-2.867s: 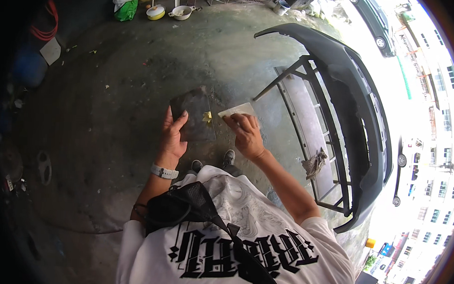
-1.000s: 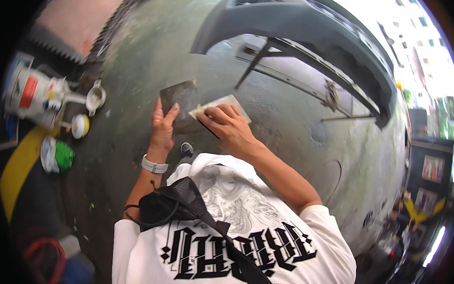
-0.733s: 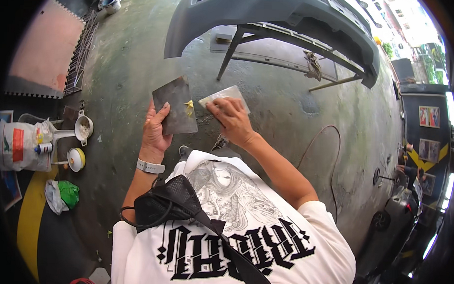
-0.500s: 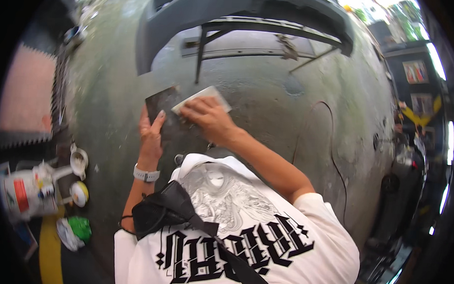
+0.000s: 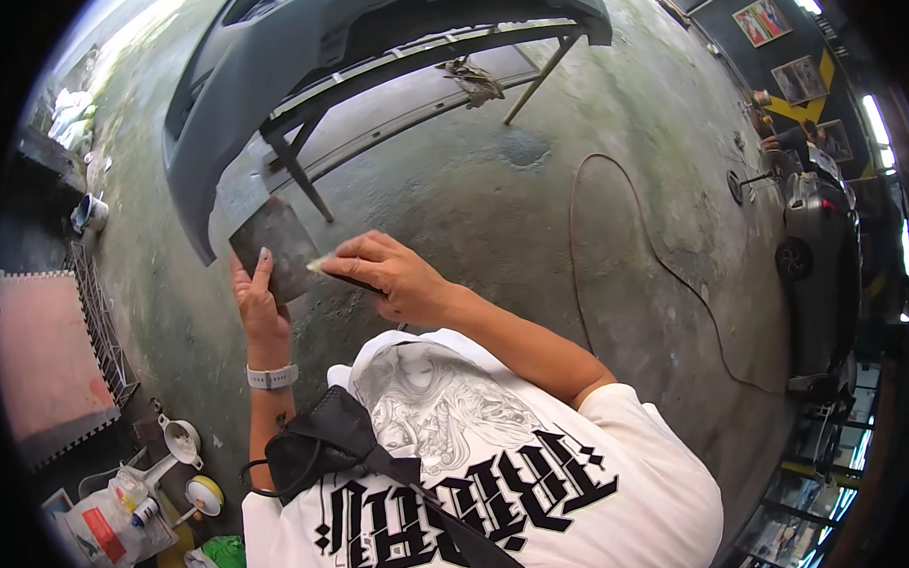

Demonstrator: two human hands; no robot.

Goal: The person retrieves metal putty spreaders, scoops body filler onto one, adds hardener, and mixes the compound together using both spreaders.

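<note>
My left hand grips a thin, dark grey rectangular plate by its near edge, thumb on top. The plate is tilted, its upper face smudged with grey. In my right hand is a flat spreader, turned nearly edge-on, fingers over it and thumb side underneath. A small pale dab of paste shows at the spreader's left end, close to the plate's right edge. Whether the two touch I cannot tell. Just beyond the plate hangs the left end of a grey car bumper.
The bumper rests on a metal stand with a long panel on the floor beneath. A thin hose curls across the floor at right, near a dark car. At left are a pinkish mat and a white tub.
The view has swung to the right. The spreader, seen broad and pale before, has turned edge-on and come lower beside the plate. Both hands still hold their things.
</note>
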